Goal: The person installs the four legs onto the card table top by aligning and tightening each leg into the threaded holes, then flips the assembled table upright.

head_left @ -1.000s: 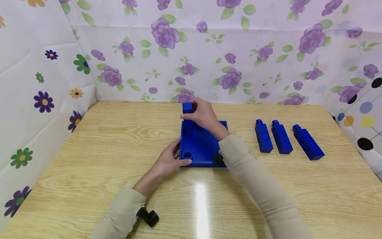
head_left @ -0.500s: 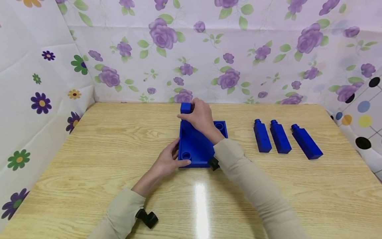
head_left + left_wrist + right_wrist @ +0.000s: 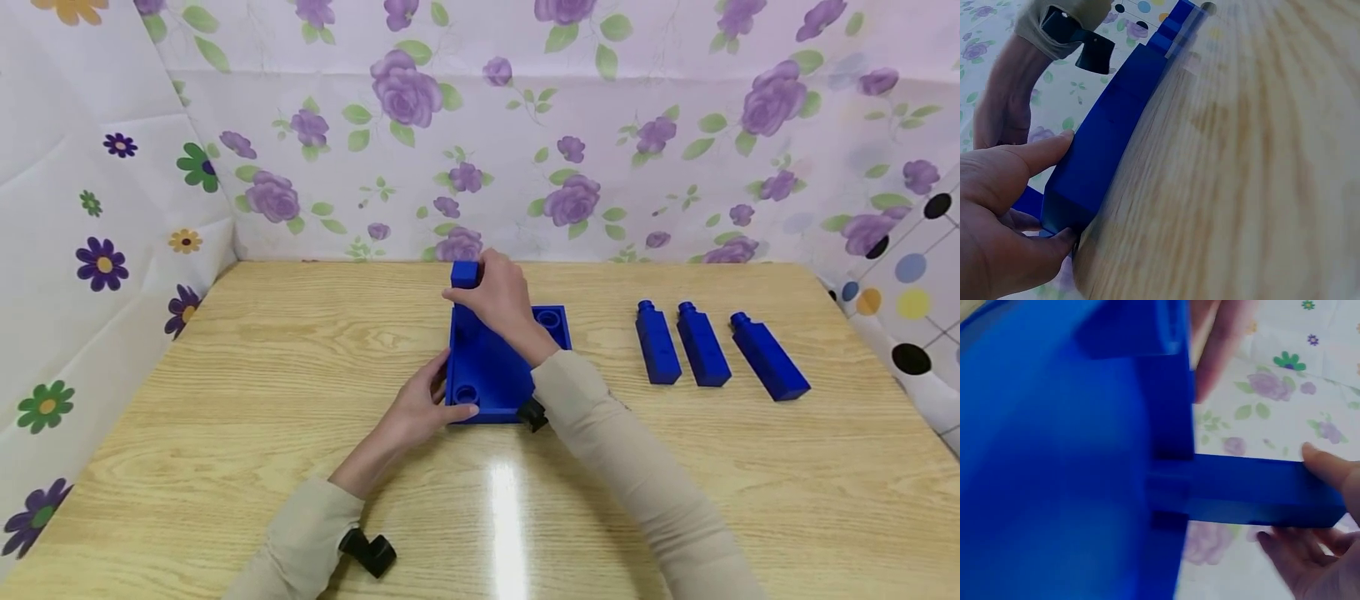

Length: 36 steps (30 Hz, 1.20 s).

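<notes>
Presently on hand are one blue tray [image 3: 491,367], mid-frame, lower-left corner gripped by the left hand [image 3: 416,407]; one blue post [image 3: 464,274], upright at its upper-left corner, clasped by the right hand [image 3: 501,293], seating unconfirmed; three loose posts [image 3: 703,346], right of centre, seemingly unfitted.

Square-sided blue post [image 3: 465,275] upright at the upper-left corner of a blue tray [image 3: 493,362]
The shallow tray lies flat, rim up, mid-frame, with a raised ring [image 3: 467,395] in its lower-left corner and another upper-right.
</notes>
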Each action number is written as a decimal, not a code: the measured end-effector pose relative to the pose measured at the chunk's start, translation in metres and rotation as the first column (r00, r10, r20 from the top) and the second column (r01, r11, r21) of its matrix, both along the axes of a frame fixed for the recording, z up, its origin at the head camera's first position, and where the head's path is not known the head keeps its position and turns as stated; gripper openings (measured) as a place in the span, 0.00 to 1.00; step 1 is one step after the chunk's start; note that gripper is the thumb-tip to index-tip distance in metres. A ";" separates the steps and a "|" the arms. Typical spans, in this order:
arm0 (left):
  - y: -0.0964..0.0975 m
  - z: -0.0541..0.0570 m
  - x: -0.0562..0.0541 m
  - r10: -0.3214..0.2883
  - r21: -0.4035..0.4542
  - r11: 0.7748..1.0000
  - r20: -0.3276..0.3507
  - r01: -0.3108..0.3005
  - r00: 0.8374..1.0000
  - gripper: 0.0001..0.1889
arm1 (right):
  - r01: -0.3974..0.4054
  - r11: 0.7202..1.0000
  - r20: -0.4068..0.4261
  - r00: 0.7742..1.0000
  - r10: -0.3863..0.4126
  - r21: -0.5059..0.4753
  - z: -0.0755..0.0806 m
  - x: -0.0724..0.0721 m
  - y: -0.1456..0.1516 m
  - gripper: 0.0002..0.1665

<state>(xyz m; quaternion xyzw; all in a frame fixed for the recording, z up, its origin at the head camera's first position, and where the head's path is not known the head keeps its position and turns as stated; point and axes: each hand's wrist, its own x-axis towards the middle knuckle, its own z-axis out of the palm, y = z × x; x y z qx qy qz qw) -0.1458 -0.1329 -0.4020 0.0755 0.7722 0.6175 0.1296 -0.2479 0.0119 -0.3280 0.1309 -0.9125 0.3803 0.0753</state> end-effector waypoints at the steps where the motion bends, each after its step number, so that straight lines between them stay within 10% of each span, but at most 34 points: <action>1: 0.001 0.000 0.000 -0.001 0.001 1.000 -0.001 0.001 1.000 0.50 | -0.017 1.000 0.022 1.000 0.017 0.022 0.003 0.000 0.002 0.29; 7: 0.003 -0.003 -0.001 0.025 -0.020 1.000 0.021 -0.025 0.999 0.50 | -0.153 0.987 0.152 0.978 0.144 0.048 0.016 0.002 0.018 0.33; 15: 0.001 -0.002 0.001 0.049 -0.008 0.999 0.020 -0.049 0.999 0.50 | -0.212 0.977 0.131 0.970 0.207 0.025 0.017 0.017 0.055 0.32; 36: -0.002 -0.003 0.000 0.043 -0.049 0.998 0.037 -0.042 0.998 0.50 | 0.059 0.992 0.088 0.994 -0.069 0.114 -0.019 0.062 0.194 0.34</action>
